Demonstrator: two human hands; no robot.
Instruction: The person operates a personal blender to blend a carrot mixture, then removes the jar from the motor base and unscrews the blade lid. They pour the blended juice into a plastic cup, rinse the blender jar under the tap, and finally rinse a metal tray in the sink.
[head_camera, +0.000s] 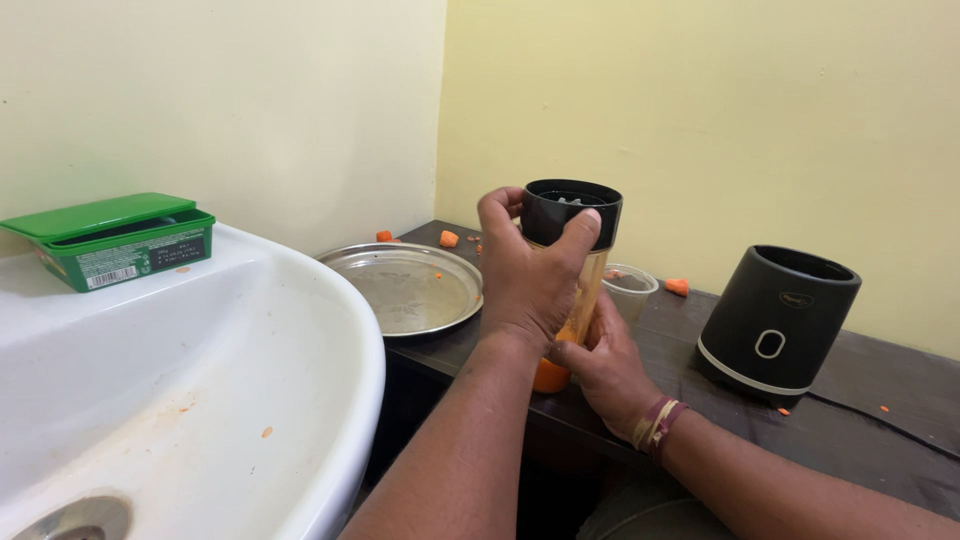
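Blender jar (578, 290) stands upright on the dark counter (860, 400), long axis vertical, between both hands: left hand (525, 275) clamps its black blade cap (571, 212) from above, right hand (605, 365) grips the orange-filled base lower down.

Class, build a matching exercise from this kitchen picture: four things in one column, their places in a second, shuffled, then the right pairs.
Things:
1 green box
2 steel plate
3 blender base
4 blender jar

Places:
A in both hands
B on the white sink's rim
C counter, right of the hands
D counter, beside the sink

Pairs: 1-B, 2-D, 3-C, 4-A
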